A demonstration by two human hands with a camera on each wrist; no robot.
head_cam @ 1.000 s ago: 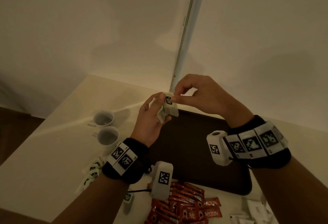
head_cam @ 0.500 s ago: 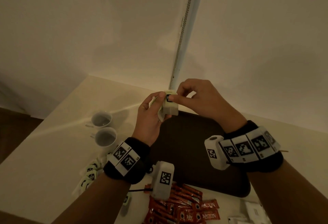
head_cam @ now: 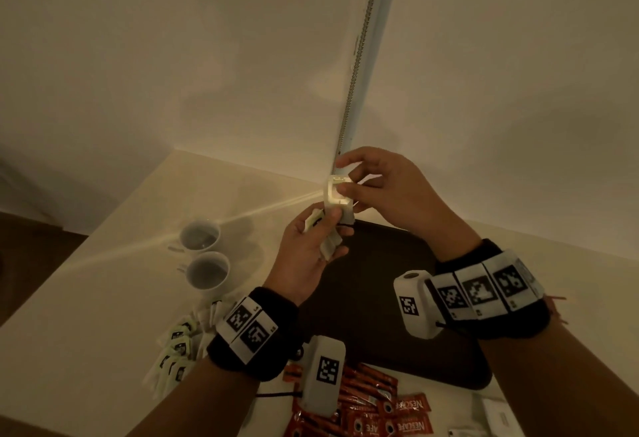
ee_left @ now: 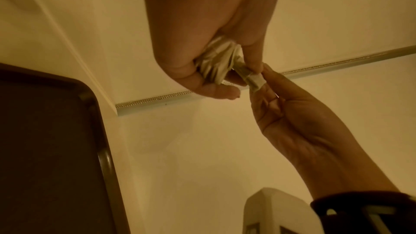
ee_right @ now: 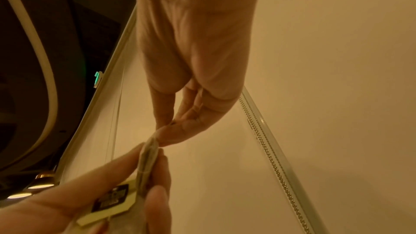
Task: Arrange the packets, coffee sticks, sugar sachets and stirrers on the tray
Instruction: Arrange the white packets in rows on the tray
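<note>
The left hand (head_cam: 304,256) is clamped around a small bundle of tea-bag packets (ee_left: 216,65), held in the air over the far edge of the dark tray (head_cam: 380,298). The right hand (head_cam: 387,191) pinches the top packet (head_cam: 337,192) between thumb and forefinger, apparently squaring it with the rest or drawing it off.

To do this well, the left grip should loosen just enough for the packets to slide edge to edge, while the right fingers tap the ends flush; squeezing too hard would fan or crease them. Then the bundle can go down flat in one corner of the tray, leaving room for the other goods.

The packets are thin, pale paper squares with small dark labels, soft and easily bent. The tray is a smooth, dark rectangle with rounded corners and a raised rim. Glossy red coffee sticks (head_cam: 373,412) lie in a heap on the surface just before it, loose packets (head_cam: 176,346) to the left beside two white cups (head_cam: 204,253).
</note>
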